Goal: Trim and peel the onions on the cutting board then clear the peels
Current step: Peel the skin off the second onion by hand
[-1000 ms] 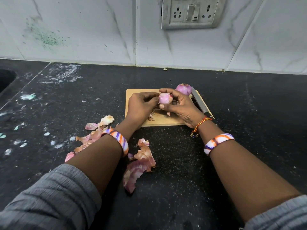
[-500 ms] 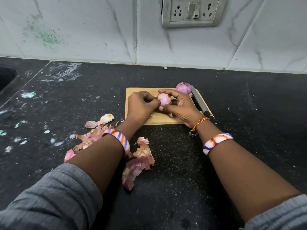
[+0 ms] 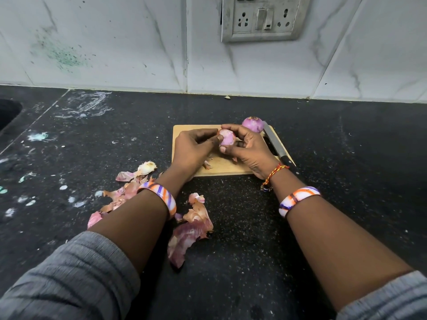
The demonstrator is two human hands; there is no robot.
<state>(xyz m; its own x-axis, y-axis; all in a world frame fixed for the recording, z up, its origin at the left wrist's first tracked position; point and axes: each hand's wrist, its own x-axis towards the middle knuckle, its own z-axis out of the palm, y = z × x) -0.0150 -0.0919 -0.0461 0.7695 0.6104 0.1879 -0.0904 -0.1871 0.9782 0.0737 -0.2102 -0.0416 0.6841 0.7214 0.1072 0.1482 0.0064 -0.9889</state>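
Pink-purple, the small onion (image 3: 227, 137) sits raised just above the wooden cutting board (image 3: 221, 166), gripped by the right hand (image 3: 249, 150) while left hand (image 3: 193, 148) fingers pinch at its side. Since a second ago it has turned slightly, so peeling continues. Peels (image 3: 189, 229) litter the bench (image 3: 346, 181); a second onion (image 3: 253, 124) waits beside the knife (image 3: 276, 144).

Onions: 2. One onion (image 3: 227, 137) at frame centre, second onion (image 3: 253, 124) just above and right of it. Cutting board (image 3: 221, 168): 1, centre. Knife (image 3: 278, 147): 1, right of centre. Hands: 2, left hand (image 3: 191, 150) and right hand (image 3: 250, 150). Striped bangles: 2, left bangle (image 3: 161, 196), right bangle (image 3: 298, 198). Peel heaps: 2, left heap (image 3: 129, 188) at centre-left, lower heap (image 3: 189, 229) below centre. Wall socket plate (image 3: 261, 18): 1, top.
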